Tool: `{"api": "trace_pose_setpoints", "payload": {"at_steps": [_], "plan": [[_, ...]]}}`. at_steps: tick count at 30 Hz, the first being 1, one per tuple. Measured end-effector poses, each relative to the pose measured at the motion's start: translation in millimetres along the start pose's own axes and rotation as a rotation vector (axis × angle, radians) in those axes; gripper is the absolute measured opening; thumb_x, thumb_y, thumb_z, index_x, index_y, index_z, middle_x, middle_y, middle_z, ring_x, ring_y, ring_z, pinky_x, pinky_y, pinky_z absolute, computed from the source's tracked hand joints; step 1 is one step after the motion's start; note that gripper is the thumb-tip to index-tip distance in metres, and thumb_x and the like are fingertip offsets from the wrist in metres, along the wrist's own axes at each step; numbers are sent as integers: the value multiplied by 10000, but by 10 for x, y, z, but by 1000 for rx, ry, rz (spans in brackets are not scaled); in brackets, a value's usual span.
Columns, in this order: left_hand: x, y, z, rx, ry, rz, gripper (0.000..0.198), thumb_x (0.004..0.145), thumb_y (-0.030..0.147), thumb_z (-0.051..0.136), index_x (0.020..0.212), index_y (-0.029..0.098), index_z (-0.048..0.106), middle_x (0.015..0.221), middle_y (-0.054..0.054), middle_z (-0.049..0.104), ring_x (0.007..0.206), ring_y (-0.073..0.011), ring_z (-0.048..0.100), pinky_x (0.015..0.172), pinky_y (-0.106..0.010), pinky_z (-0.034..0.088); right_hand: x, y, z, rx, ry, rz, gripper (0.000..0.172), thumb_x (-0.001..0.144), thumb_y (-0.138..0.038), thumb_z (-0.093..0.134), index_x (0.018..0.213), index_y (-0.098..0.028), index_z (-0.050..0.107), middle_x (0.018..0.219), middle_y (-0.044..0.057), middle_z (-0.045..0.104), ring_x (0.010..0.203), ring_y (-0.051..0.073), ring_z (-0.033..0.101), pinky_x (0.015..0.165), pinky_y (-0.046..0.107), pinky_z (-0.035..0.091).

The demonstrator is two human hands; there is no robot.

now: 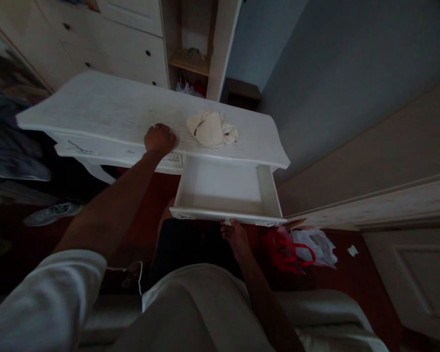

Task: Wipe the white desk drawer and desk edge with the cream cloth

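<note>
A white dressing table (106,102) stands before me, its top marked with grey smudges. Its right-hand drawer (223,183) is pulled out toward my body, and the inside looks bare. With closed fingers, my right hand (236,237) grips the small pale drawer knob (226,222) at the middle of the drawer front. Resting on the tabletop near its front edge, my left hand (160,138) is curled into a fist, and nothing shows in it. Just right of that fist lies a crumpled cream cloth (212,128).
Behind the table is a white cabinet (128,44) with dark knobs and an open shelf section. A red bag (284,252) and a white plastic bag (317,247) lie on the floor at right. A shoe (53,213) and dark clothing (12,137) are at left.
</note>
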State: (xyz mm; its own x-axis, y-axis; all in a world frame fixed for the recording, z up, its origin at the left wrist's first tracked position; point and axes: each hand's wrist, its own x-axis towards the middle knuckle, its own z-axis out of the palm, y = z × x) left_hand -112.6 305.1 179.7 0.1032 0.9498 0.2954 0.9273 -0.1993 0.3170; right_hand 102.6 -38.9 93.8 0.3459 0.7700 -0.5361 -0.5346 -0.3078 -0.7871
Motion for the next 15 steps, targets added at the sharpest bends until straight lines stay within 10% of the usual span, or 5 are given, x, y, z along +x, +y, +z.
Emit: {"api": "trace_pose_setpoints", "payload": {"at_steps": [15], "plan": [[-30, 24, -57, -130, -7, 44, 501, 888, 343, 331, 1200, 63, 607, 1340, -227, 549, 1259, -353, 473, 1093, -499, 306, 491, -280, 174, 4, 58, -106, 304, 776, -474, 650, 785, -171, 662, 653, 25, 702, 530, 111, 595, 482, 209, 449]]}}
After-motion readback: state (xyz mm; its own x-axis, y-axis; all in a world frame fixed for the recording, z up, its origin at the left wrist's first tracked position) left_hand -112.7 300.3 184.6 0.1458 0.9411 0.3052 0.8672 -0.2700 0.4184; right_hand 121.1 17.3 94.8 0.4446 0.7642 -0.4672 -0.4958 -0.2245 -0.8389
